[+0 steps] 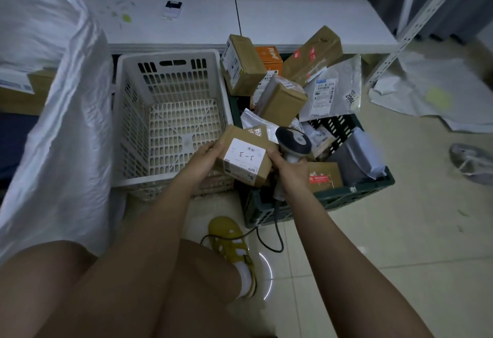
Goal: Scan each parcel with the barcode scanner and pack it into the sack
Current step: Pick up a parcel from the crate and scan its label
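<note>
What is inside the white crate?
Nothing shows inside the white crate: only its bare slotted floor. The left hand, holding the labelled box, covers its near right corner.

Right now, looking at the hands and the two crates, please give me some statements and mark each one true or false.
1. The left hand holds a brown box with a white label. True.
2. The right hand is empty. False: it grips the barcode scanner by its handle.
3. The white crate is full of parcels. False: no parcel shows in it, its perforated bottom is bare.
4. The dark green crate holds a pile of boxes and mailer bags. True.
5. The scanner's cable runs down to the floor by the yellow shoe. True.
</note>
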Available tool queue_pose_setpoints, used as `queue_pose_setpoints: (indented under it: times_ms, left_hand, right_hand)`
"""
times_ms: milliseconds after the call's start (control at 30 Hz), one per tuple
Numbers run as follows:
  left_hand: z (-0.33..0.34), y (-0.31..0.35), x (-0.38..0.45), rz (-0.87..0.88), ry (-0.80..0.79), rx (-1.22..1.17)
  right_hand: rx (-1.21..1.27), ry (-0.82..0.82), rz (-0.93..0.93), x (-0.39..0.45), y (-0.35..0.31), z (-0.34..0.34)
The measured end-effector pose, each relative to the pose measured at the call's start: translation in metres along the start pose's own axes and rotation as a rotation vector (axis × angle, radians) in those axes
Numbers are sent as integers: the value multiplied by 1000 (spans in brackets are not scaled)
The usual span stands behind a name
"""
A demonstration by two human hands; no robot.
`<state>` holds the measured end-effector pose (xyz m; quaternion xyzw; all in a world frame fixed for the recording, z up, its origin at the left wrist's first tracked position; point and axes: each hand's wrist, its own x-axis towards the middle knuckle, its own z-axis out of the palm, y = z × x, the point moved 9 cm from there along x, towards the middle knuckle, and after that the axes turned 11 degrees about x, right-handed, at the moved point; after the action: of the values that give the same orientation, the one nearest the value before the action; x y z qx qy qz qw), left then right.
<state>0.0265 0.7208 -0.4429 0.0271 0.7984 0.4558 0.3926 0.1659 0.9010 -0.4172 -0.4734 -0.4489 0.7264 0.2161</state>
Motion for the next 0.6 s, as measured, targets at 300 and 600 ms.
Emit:
queue_pose_setpoints:
  times_ms: [300,600]
  left_hand:
    - [-24,45,-26,267,215,127]
    - [-3,76,-47,433,224,165]
  right_hand:
    - [-202,-13,-163,1,-15,-4]
    - [-93,-185,-148,-11,-25,17]
